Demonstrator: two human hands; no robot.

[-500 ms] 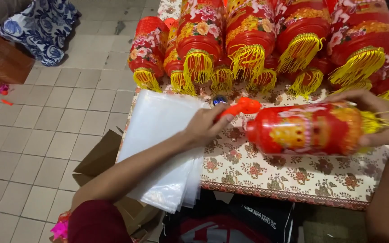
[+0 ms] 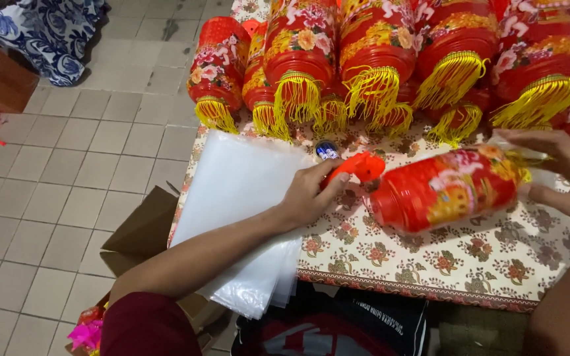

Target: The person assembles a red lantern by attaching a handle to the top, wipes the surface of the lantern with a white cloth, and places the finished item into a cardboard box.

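Observation:
A red and gold lantern lies on its side on the floral tablecloth. My left hand grips the orange plastic handle at the lantern's left end. My right hand holds the lantern's right end, where its yellow fringe and a bit of clear plastic show. A stack of clear plastic bags lies under my left forearm, hanging over the table's near edge.
Several red lanterns with yellow tassels are piled along the back of the table. A small round blue object sits by the bags. A cardboard box stands on the tiled floor at left. Blue patterned cloth lies far left.
The lantern has tilted slightly, its left end lower, and my left hand has shifted a little along the orange handle. The view has moved closer.

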